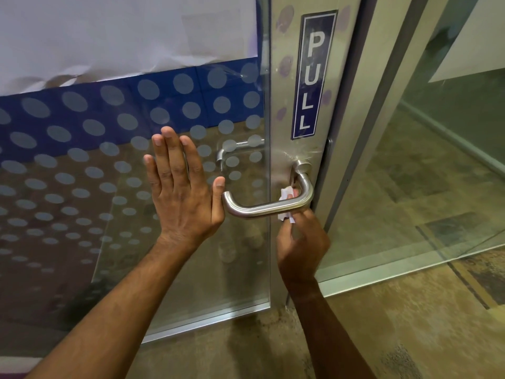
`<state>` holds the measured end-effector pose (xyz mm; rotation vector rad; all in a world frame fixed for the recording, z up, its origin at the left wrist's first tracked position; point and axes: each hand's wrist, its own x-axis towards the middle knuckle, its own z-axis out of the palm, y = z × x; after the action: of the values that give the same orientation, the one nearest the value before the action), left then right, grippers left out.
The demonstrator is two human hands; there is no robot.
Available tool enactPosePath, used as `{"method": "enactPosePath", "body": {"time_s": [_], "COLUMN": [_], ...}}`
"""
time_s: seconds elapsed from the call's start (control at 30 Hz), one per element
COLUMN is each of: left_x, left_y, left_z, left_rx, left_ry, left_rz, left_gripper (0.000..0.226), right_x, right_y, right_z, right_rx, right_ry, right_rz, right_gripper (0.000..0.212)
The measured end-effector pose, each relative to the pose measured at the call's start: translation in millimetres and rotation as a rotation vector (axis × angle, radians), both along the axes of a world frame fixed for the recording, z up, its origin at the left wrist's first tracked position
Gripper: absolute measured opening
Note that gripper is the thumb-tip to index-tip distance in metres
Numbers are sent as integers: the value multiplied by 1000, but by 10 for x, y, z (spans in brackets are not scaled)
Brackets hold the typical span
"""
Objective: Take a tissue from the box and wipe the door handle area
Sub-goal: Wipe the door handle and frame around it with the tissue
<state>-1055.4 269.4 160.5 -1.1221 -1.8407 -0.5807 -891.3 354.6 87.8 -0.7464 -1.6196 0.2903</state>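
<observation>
- Door handle (pixel 269 206): brushed-metal lever, U-shaped bar sticking out from the metal door stile (pixel 281 127); its mount sits just below the blue PULL sign (pixel 314 75).
- Right hand (pixel 302 247): below the handle's mount end, fingers curled together and pinched tight on a white tissue (pixel 287 193).
- Tissue: crumpled, pressed against the stile in the gap behind the handle bar; a bit shows above the bar, a bit hangs just under it at the fingertips.
- Left hand (pixel 183 187): left of the handle, flat on the glass door panel (pixel 123 165), fingers spread apart and pointing up, holding nothing. Thumb lies right beside the handle's free bent end; cannot tell if touching.
- Glass panel: frosted dots left of and above the handle, blue band behind them, white paper sheet (pixel 123 36) higher up.
- Second handle (pixel 235 150): seen through the glass, just above-left of the main handle.
- Smudges and scuff marks on the stile around the handle mount and beside the sign.
- Tissue box: not in view.
- Floor (pixel 410 324): brownish patterned, below and right of the handle.
</observation>
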Motion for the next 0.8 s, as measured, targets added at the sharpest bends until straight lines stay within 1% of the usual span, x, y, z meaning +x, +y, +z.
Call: {"method": "enactPosePath", "body": {"time_s": [0.07, 0.13, 0.17, 0.23, 0.27, 0.33, 0.37, 0.43, 0.5, 0.53, 0.67, 0.73, 0.8], "left_x": [-2, -3, -4, -4, -8, -15, -18, -26, -36, -40, -41, -35, -27], "left_y": [-2, -1, -1, 0, 1, 3, 4, 4, 2, 3, 4, 2, -2], "left_z": [-3, -3, 0, -1, -4, -10, -12, -17, -24, -25, -26, -25, -21], "left_rx": [0, 1, 2, 3, 4, 5, 6, 11, 13, 11, 8, 6, 1], "left_ry": [3, 3, 0, -2, 2, 6, 8, 11, 15, 17, 13, 9, 8], "left_rz": [-4, -7, -8, -12, -13, -16, -17, -19, -18, -16, -13, -9, -10], "left_gripper": [91, 91, 90, 89, 88, 88, 88, 88, 88, 88, 88, 87, 87], "right_x": [4, -37, -73, -153, -183, -217, -233, -263, -278, -275, -197, -145, -86], "right_y": [-40, -55, -56, -60, -67, -57, -33, 13, 45, 56, 67, 66, 81], "right_z": [102, 233, 293, 386, 412, 442, 450, 470, 482, 487, 507, 489, 465], "right_rx": [-50, -106, -184, -433, -534, -680, -758, -896, -962, -981, -1027, -1048, -1076], "right_ry": [93, 158, 207, 368, 440, 525, 572, 658, 714, 731, 785, 800, 807], "right_rz": [-8, -6, -10, 5, 25, 64, 88, 132, 165, 181, 299, 347, 332], "right_gripper": [13, 6, 10, 21, 21, 14, 15, 27, 36, 36, 16, 13, 14]}}
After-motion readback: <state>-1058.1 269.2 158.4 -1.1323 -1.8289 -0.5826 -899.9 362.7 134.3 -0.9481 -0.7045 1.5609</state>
